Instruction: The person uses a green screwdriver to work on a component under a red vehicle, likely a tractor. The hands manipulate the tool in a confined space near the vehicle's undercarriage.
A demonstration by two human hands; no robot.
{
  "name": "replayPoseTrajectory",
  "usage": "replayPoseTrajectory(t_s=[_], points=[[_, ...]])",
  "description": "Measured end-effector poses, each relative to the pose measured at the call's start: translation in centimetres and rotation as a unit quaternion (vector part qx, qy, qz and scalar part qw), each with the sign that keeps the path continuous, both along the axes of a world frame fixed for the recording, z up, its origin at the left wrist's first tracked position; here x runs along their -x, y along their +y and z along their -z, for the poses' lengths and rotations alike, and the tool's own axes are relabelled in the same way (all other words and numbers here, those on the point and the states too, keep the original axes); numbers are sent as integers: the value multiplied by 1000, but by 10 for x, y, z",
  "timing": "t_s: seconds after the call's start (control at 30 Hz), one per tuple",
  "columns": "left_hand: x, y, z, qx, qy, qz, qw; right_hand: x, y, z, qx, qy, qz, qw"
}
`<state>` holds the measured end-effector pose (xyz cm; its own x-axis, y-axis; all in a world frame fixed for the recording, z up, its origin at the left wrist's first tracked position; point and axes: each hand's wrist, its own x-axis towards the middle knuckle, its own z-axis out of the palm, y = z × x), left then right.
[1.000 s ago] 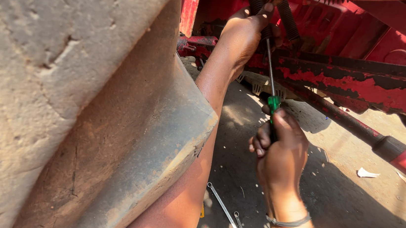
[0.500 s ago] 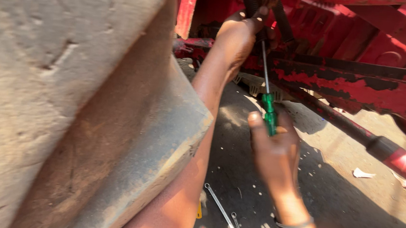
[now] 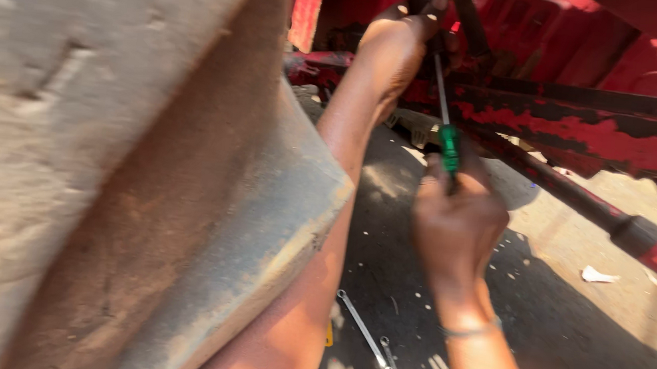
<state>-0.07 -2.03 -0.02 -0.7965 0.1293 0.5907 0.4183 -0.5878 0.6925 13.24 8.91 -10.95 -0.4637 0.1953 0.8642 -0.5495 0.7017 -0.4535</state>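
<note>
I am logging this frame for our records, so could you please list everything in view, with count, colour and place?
Screwdriver: one, green handle with a metal shaft, centre, pointing up into the red frame.
Red metal frame: one, red with chipped dark patches, across the top right.
Rod: one, dark with a red end, slanting to the right edge.
Dusty tyre: one, grey-brown, filling the left.
Spanners: two, silver, on the ground at bottom centre.
Paper scraps: a few, white, on the ground at right.
Ground: grey, partly in shadow.
Left hand: raised at the top, by the screwdriver's shaft.
Right hand: gripping the screwdriver's handle; thin band on the wrist.
</note>
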Motion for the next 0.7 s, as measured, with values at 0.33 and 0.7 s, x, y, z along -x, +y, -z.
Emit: replayPoseTrajectory(t_s=[0.33, 0.7], points=[[-6, -4, -1, 1, -12, 26, 1000, -3, -2, -2, 108, -62, -76, 989], [-3, -1, -2, -6, -13, -5, 1000, 14, 15, -14, 218, -132, -333, 908]])
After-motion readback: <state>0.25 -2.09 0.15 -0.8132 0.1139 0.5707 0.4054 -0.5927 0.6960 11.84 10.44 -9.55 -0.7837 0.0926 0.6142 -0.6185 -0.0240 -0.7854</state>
